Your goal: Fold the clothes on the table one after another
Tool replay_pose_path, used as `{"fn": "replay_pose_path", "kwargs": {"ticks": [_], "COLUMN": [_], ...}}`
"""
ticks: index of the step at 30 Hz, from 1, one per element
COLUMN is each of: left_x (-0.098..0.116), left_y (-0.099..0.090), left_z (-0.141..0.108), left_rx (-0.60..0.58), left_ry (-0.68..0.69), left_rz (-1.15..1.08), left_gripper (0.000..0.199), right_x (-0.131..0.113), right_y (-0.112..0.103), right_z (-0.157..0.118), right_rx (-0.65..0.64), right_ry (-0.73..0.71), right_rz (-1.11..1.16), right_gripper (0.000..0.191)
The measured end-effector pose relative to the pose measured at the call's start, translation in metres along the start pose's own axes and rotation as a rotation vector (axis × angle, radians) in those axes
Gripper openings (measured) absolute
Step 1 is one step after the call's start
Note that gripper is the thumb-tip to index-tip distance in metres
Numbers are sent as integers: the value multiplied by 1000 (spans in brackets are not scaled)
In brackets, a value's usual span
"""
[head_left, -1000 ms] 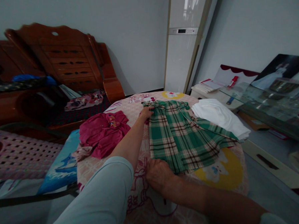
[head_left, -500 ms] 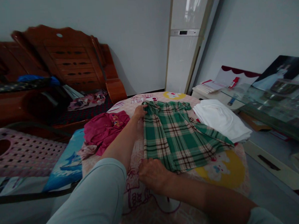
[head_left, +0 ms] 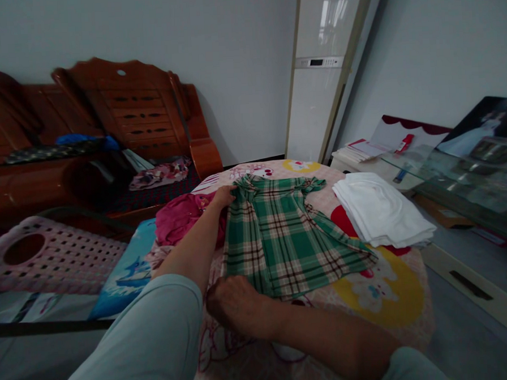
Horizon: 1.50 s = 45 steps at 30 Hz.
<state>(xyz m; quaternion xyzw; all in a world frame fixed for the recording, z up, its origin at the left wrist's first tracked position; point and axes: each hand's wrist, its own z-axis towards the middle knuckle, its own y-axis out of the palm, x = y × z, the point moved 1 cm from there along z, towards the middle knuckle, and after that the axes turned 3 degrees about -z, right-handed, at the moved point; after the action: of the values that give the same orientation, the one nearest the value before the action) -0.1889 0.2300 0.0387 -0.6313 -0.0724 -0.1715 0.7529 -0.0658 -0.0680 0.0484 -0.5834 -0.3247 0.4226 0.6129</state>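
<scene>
A green plaid shirt [head_left: 287, 231] with cream and dark stripes lies spread on the round table, its left edge fairly straight and its right part flaring outward. My left hand [head_left: 225, 196] is closed on its far left corner. At the near left corner, my right hand [head_left: 238, 305] is closed on the hem, with the fingertips hidden under the fist. Left of the shirt, partly behind my left forearm, sits a crumpled magenta garment [head_left: 176, 219]. To the right is a folded stack of white cloth [head_left: 377, 209].
A patterned pink cloth [head_left: 311, 314] covers the table. Beyond it on the left stand a carved wooden sofa [head_left: 137, 114] and a pink woven chair [head_left: 76, 250]. A tall white air conditioner [head_left: 312, 107] fills the corner; a glass shelf [head_left: 461, 185] is at the right.
Both my hands have moved left with the shirt's left edge, bringing it closer to the magenta garment. The gap between the shirt and the white stack is wider. The view has shifted slightly.
</scene>
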Motion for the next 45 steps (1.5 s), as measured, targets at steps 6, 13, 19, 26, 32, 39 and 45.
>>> {"fn": "replay_pose_path", "kwargs": {"ticks": [6,13,19,26,32,39,45], "left_x": [12,53,73,74,101,147,174], "left_y": [0,-4,24,32,34,44,63], "left_z": [-3,4,5,10,-2,-7,-9], "left_rx": [16,-48,-115,-20,66,-88,-70], "left_ry": [-53,175,201,61,153,325,292], "left_rz": [127,53,141,-27,-157,-136,-244], "left_gripper": [44,38,40,35,46,34,34], "right_x": [15,71,81,82,97,152,171], "right_y": [-16,-27,-11,-7,-15,-38,-41], "right_z": [-28,-82,-95,-93,-99,-148,-176], "right_rx": [54,56,-54,-33,78,147,-93], "right_ry": [131,397,514,528,586,1061,1265], "right_rz": [132,184,247,318,391,-41,-190], "right_gripper": [31,23,17,16,16,32,29]}}
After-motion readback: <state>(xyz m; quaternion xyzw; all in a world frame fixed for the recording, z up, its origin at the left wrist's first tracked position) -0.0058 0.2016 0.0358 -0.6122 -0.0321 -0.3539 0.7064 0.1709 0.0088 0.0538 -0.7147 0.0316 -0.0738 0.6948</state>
